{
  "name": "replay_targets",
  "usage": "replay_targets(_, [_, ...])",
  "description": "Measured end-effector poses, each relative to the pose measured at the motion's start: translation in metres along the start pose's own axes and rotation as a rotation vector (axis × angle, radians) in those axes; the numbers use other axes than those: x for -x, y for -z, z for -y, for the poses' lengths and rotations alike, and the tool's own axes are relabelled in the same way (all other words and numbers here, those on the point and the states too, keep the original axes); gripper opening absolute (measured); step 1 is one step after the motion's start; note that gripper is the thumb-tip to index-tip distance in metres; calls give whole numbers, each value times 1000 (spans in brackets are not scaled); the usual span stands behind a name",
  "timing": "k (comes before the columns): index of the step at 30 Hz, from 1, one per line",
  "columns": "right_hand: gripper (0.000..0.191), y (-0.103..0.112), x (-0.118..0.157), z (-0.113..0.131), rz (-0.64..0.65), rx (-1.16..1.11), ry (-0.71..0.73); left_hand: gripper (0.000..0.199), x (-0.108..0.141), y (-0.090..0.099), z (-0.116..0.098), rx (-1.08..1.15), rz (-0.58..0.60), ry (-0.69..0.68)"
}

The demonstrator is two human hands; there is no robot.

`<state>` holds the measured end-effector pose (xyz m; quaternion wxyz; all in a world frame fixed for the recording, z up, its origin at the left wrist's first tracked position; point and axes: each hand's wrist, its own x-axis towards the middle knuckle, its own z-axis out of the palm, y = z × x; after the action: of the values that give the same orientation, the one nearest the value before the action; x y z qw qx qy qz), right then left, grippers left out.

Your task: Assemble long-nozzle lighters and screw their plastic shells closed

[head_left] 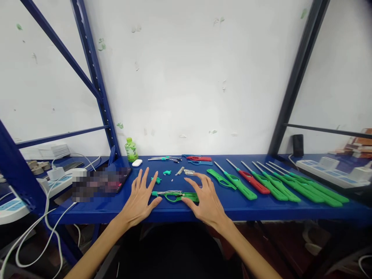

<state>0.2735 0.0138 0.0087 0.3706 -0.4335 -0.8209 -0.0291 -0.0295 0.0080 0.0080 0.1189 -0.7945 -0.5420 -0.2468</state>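
Here's the left hand point(141, 198), fingers spread and empty, the right hand point(207, 199) loosely open, clenching nothing, thumb over the opened green lighter casing point(174, 197) near the blue table's point(171, 214) front edge. Bare tabletop shows between casing and edge. Finished-looking lighters point(269, 184) fan out rightward; the green bottle point(131, 151) stands near the back, contents unclear.

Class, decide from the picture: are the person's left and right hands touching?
Apart. The head view shows a plain stretch of blue tabletop between the left hand and the right hand.
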Motion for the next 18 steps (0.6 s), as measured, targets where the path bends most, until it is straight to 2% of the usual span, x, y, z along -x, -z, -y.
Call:
replay_targets(3, [89, -1, -1, -1, 13, 21, 17, 84, -1, -6, 4, -28, 1, 4])
replay_targets(5, [96, -3, -2, -2, 44, 36, 13, 84, -1, -10, 6, -39, 2, 11])
replay_targets(13, [91, 0, -3, -3, 102, 26, 59, 85, 1, -9, 8, -42, 11, -2])
replay_targets(18, [70, 6, -2, -1, 105, 4, 86, 81, 0, -6, 6, -16, 10, -31])
